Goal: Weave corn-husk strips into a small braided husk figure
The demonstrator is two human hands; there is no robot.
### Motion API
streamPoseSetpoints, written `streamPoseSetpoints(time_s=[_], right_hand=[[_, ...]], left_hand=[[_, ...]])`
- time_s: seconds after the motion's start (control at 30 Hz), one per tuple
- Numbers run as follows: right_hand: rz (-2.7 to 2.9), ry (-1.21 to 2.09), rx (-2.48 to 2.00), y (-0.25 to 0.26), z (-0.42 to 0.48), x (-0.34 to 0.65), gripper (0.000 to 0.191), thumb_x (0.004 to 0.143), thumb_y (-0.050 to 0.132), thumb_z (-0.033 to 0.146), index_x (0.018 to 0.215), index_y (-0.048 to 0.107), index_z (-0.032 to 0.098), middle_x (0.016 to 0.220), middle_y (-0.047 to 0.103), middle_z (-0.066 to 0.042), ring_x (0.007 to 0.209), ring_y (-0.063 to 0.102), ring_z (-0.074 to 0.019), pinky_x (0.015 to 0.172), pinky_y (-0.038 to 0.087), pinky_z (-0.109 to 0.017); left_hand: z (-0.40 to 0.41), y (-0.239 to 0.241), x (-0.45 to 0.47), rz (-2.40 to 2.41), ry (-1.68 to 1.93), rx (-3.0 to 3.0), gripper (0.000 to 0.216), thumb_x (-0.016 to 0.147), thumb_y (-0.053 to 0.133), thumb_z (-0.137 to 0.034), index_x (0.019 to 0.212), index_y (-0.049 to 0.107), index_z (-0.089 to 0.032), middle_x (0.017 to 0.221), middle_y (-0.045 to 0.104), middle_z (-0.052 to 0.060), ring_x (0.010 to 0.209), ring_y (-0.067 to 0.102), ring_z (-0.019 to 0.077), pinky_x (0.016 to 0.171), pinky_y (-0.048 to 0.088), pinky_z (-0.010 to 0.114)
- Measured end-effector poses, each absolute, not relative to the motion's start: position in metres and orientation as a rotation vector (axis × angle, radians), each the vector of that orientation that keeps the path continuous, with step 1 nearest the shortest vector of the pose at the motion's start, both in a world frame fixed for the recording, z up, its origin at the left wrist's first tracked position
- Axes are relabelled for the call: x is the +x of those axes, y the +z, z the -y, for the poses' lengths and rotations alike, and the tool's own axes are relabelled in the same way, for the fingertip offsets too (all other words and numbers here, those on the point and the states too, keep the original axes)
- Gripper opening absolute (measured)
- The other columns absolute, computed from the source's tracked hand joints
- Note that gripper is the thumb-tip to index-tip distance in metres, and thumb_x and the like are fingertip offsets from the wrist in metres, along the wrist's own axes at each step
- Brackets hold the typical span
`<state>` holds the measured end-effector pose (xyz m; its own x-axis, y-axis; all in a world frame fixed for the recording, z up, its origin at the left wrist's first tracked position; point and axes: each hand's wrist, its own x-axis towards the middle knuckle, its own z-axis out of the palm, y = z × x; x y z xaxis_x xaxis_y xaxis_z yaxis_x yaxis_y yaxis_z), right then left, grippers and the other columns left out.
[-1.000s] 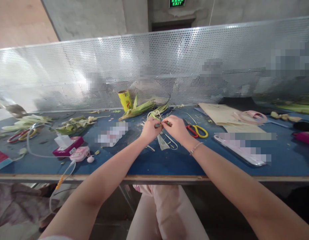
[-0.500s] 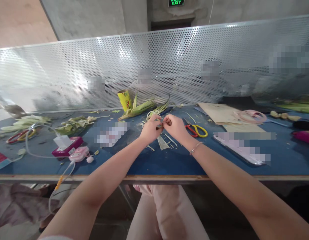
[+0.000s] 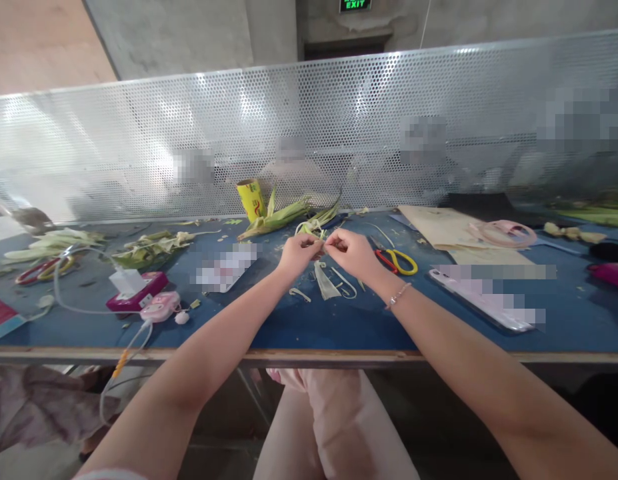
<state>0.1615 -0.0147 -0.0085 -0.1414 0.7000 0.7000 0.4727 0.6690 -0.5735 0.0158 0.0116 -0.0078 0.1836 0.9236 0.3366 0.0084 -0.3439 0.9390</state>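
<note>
Green and pale, the husk strip (image 3: 320,248) is pinched between the fingertips of our left hand (image 3: 297,253) and right hand (image 3: 353,253), just above the blue table (image 3: 339,320). It is so small and so covered by our fingers that we cannot make out its shape. Both hands are curled, thumbs pressed to forefingers and almost touching each other, with husk scraps (image 3: 327,284) lying just beneath and scissors (image 3: 399,262) near our right hand, their blades hidden behind it.
</note>
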Motion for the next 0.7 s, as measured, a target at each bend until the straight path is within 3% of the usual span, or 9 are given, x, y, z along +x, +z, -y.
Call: streamPoseSetpoints(time_s=[0.27, 0.7], right_hand=[[1.733, 0.407, -0.913, -0.007, 0.003, 0.176, 0.006, 0.080, 0.048, 0.026, 0.081, 0.050, 0.020, 0.063, 0.058, 0.002, 0.061, 0.055, -0.0146, 0.065, 0.043, -0.030], [1.680, 0.308, -0.905, -0.007, 0.003, 0.174, 0.005, 0.079, 0.052, 0.025, 0.078, 0.053, 0.020, 0.070, 0.059, 0.000, 0.063, 0.055, -0.0138, 0.061, 0.043, -0.028]], left_hand=[[-0.009, -0.002, 0.013, -0.712, 1.279, 1.363, 0.027, 0.058, 0.075, -0.034, 0.070, 0.063, -0.013, 0.061, 0.062, 0.000, 0.060, 0.059, 0.0097, 0.061, 0.047, 0.024], [-0.004, 0.000, 0.014, -0.623, 1.241, 1.399, 0.030, 0.052, 0.079, -0.035, 0.065, 0.061, -0.014, 0.058, 0.061, -0.002, 0.055, 0.058, 0.0082, 0.059, 0.045, 0.023]])
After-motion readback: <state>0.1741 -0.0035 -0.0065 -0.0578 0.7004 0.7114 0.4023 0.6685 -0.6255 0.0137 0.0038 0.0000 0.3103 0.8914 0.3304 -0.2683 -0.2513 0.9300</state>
